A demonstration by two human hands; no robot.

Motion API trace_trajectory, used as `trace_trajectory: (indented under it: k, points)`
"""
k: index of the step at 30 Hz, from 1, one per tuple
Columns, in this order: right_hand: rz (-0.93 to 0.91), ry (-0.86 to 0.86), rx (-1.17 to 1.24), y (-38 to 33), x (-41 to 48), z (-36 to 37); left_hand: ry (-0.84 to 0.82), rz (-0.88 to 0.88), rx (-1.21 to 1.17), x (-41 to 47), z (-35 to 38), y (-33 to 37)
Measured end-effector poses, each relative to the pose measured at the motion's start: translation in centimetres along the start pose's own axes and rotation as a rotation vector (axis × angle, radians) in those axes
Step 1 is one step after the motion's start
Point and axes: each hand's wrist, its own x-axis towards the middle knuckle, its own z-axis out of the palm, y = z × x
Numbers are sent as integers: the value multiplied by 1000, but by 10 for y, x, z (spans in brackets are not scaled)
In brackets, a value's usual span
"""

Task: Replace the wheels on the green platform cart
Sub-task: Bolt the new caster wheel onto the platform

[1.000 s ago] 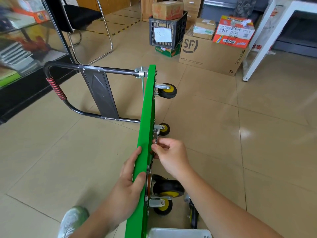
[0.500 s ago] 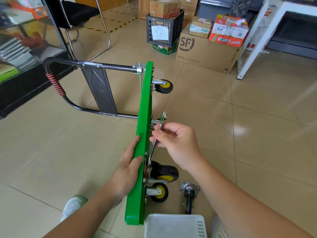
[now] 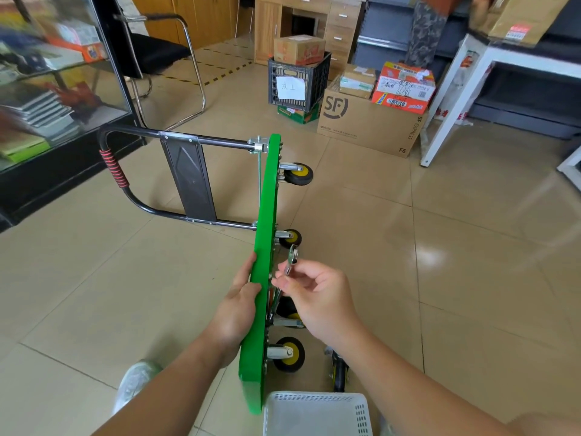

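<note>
Left hand (image 3: 236,313) grips green platform cart (image 3: 267,215) by its top edge; right hand (image 3: 320,297) pinches wrench (image 3: 291,259). Cart stands on edge, frame centre. Rigid, probably tippy: steady by rim, not wheels (image 3: 289,354).

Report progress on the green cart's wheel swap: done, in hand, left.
Done: the green platform cart stands on edge, and one black caster lies loose on the floor. In hand: the left hand grips the deck while the right hand pinches a silver wrench by a near-end wheel mount. Left: four yellow-hubbed wheels show on the cart; which are new is unclear.
</note>
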Motion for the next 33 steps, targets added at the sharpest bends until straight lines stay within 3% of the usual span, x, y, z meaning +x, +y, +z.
trace_trajectory:
  k: [33]
  points:
    - [38, -60, -3, 20, 11, 4, -66, 61, 25, 4, -2, -10]
